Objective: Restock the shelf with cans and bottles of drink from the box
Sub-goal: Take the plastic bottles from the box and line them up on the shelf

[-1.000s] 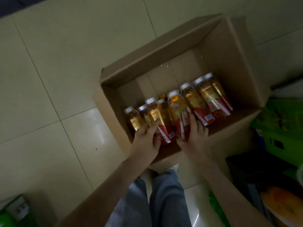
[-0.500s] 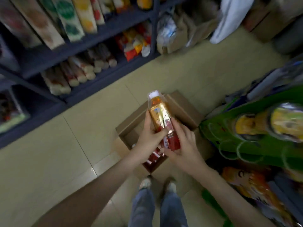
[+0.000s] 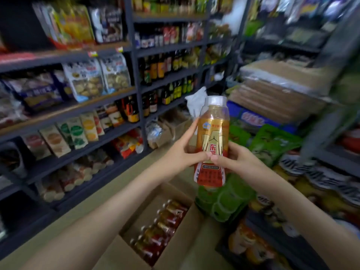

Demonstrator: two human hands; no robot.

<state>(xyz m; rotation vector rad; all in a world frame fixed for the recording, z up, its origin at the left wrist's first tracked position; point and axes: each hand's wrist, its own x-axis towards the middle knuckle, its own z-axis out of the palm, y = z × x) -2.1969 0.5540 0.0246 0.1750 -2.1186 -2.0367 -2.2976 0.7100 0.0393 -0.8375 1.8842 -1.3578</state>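
Above the box (image 3: 175,248), left hand (image 3: 182,152) and right hand (image 3: 231,159) grip a 东鹏-labelled bottle (image 3: 212,141) upright

You hold one bottle (image 3: 212,137) upright in front of you with both hands. Your left hand (image 3: 181,154) grips its left side, and your right hand (image 3: 237,162) wraps round its right side. Your two thumbs meet on the label. The bottle has a white cap and a gold and red label. Below your arms, the open box (image 3: 181,248) sits on the floor with more bottles (image 3: 161,230) in a row inside. On your left, the shelves (image 3: 87,108) hold snack bags and dark bottles.
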